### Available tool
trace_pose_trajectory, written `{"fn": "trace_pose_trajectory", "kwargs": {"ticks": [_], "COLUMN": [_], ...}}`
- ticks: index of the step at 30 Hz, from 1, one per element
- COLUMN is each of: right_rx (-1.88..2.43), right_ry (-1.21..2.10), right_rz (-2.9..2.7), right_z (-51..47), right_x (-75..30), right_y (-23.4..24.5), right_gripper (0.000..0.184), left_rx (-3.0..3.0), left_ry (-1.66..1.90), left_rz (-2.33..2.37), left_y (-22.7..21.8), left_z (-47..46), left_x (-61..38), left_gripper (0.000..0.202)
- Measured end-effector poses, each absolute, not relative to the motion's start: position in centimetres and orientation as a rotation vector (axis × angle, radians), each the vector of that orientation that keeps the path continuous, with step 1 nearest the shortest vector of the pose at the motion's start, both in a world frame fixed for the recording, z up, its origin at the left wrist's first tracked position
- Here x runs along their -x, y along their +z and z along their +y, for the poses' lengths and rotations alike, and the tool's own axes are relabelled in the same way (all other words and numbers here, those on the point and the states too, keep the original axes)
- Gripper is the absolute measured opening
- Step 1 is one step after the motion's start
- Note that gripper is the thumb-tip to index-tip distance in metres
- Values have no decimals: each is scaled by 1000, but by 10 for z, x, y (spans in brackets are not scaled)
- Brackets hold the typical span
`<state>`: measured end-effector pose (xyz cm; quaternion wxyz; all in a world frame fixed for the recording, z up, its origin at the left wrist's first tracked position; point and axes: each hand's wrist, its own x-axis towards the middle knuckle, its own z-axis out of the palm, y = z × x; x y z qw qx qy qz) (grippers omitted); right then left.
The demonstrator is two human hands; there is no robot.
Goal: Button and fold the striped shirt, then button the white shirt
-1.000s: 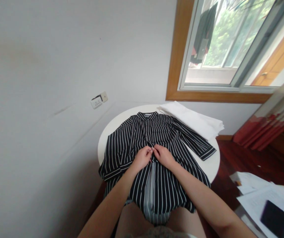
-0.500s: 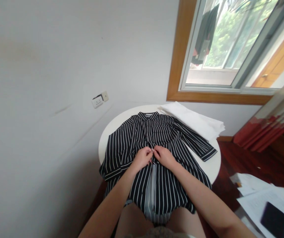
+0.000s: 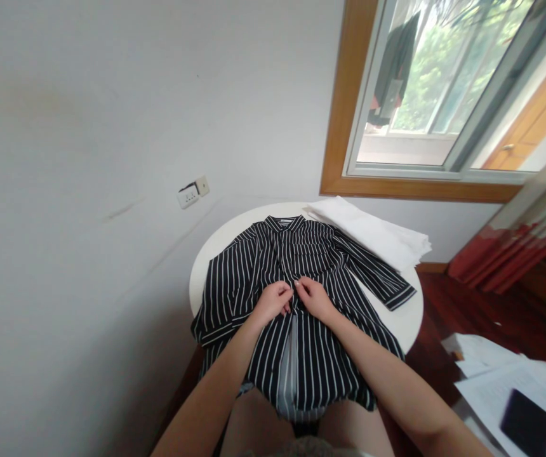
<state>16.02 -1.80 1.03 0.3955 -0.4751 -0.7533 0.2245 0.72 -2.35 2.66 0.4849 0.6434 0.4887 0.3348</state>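
Note:
A black shirt with white stripes (image 3: 235, 279) lies front up, its collar at the far side and its hem hanging over the near edge toward my legs. At the middle of its front opening, my left hand (image 3: 274, 301) pinches the fabric with thumb and fingers closed. Just to the right, my right hand (image 3: 314, 297) has its fingertips pinched at the placket, slightly apart from the left. Any button between the fingers is too small to make out. Below my hands the front edges part and show the paler inside.
The shirt rests on a round white table (image 3: 211, 238) against the wall. Folded white cloth or sheeting (image 3: 372, 231) lies at the back right, by the sleeve. Papers (image 3: 496, 381) and a dark phone-like object (image 3: 527, 421) are at the lower right. A wood-framed window (image 3: 332, 127) is behind.
My right fingertips have shifted slightly up and away from my left ones, opening a small gap. My left hand stays at about the same place on the shirt.

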Motion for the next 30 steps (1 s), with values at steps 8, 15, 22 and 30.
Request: {"fn": "trace_pose_trajectory", "kwargs": {"ticks": [8, 15, 22, 30], "right_rx": [1219, 1201, 1639, 2021], "right_ry": [675, 571, 118, 246], "right_rz": [-1932, -1970, -2195, -2268], "right_z": [-13, -17, 16, 62], "right_x": [-164, -186, -214, -201], "right_y": [8, 32, 44, 17], "right_gripper": [35, 28, 29, 69], "left_rx": [-1555, -2063, -2536, -2409], "left_ry": [880, 853, 689, 219], "left_rz": [1141, 1454, 1775, 2006], "left_y": [17, 38, 48, 10], "left_z": [-19, -23, 28, 79], "left_x": [-8, 14, 44, 45], "left_gripper": [17, 29, 33, 55]}}
